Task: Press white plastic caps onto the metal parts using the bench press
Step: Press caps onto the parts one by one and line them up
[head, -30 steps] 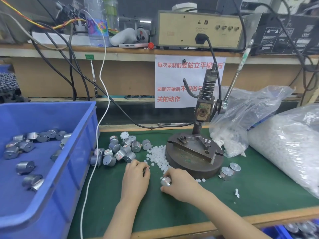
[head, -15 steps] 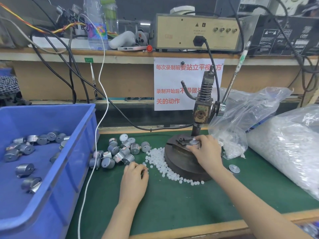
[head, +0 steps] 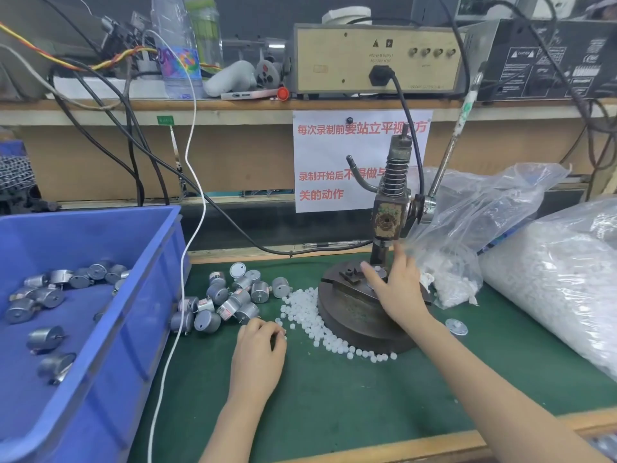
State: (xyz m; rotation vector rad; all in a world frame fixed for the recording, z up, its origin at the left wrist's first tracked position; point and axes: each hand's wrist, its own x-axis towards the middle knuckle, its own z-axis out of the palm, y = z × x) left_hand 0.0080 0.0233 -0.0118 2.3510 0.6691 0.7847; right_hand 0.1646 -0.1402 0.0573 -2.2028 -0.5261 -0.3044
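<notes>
On the round base (head: 354,315) of the bench press (head: 390,208): right hand (head: 399,290) laid over the fixture, fingers (head: 369,274) straight and spread, thumb up beside the ram column. Blurred there, with nothing plainly gripped. Just under the fingertips, a pale round piece, too smeared to name.

Down on the green counter (head: 334,396): left hand (head: 258,357), knuckles up, at the near edge of the loose white plastic caps (head: 310,315), its fingers curled under. Cannot tell whether pinching a cap or anything else.

Caps strewn in an arc against the left and front of the base. Just left of them, a heap of metal parts (head: 230,299), small cylindrical motors, between the caps and the blue bin (head: 157,295). More motors (head: 50,295) scattered inside the bin.

Press lever (head: 450,152) slanting up and to the right. Against the base's right side, an open clear bag (head: 467,228) with white caps at its bottom. Further right, a larger full bag (head: 551,279). Flat on the counter just right of the base, beside the right forearm, a small round disc (head: 456,327). Behind the press, a paper notice (head: 334,162) in red print. Past the bin's corner and down over the counter, a white cable (head: 187,262).
</notes>
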